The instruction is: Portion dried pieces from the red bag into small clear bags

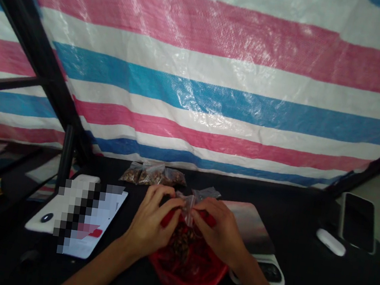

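A small clear zip bag (187,209) is held upright between my two hands, over an open red plastic bag (189,278). My left hand (152,219) pinches its left edge between thumb and fingers. At the opposite edge, the fingertips of my right hand (221,228) are closed on it too. Inside the red bag lies a heap of small brownish-yellow dried bits (181,245), too blurred to name. Just behind my hands, more clear plastic bags (207,192) lie flat, partly hidden by my right hand.
Several filled clear bags (152,176) lie along the back of the black table (298,278). Left are a white device (45,218) and a lit phone (88,241). Right are a digital scale (272,272), a white case (331,242) and a dark-screened phone (359,222). Striped sheeting (216,104) hangs behind.
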A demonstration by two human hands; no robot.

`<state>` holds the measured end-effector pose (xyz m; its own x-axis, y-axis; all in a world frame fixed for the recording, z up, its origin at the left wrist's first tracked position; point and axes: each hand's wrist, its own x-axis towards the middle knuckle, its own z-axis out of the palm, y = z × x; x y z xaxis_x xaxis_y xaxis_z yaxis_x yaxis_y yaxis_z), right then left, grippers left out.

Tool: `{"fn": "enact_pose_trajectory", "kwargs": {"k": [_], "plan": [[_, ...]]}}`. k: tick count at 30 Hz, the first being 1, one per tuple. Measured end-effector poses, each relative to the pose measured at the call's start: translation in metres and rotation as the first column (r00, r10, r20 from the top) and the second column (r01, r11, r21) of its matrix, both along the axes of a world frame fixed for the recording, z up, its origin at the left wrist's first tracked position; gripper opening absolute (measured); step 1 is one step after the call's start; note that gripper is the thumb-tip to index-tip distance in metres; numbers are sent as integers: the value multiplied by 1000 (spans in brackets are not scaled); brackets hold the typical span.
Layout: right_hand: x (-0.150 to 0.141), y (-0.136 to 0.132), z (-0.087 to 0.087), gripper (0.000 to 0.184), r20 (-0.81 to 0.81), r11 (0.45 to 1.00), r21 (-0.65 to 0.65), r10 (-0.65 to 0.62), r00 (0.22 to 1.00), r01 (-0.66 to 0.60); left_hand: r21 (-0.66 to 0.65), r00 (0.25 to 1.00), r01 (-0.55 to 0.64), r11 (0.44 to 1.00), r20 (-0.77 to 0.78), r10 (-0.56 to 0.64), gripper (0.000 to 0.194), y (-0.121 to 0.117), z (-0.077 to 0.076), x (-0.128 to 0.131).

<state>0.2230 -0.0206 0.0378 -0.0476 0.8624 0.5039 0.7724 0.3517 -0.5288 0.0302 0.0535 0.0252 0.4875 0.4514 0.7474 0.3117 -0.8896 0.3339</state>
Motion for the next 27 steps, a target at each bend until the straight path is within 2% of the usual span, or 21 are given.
{"fn": "enact_pose_trajectory", "kwargs": {"k": [2,4,7,10,12,18,23,27], "plan": [[-2,0,-2,9,34,1000,14,6,999,-6,-109,997,48,993,-52,-53,8,-4,2,1],[-3,-1,-3,9,86,999,24,23,996,-25,-265,987,90,960,-102,-121,8,-6,1,3],[-2,-1,-3,15,180,998,17,57,982,-61,-478,978,125,869,-85,-188,21,-5,-1,6],[0,0,-3,19,206,995,15,90,974,-95,-598,971,192,778,1,-239,26,-3,-2,7],[1,1,-4,21,201,994,13,106,974,-110,-623,968,218,751,42,-246,24,-1,-1,8],[0,2,-6,17,196,990,9,133,972,-137,-620,968,220,753,44,-246,18,3,1,7],[-2,0,-2,8,218,991,-8,131,967,-132,-618,965,242,748,75,-250,14,4,2,6],[-3,-1,0,8,215,993,6,117,970,-121,-623,961,258,738,89,-261,14,4,2,5]]}}
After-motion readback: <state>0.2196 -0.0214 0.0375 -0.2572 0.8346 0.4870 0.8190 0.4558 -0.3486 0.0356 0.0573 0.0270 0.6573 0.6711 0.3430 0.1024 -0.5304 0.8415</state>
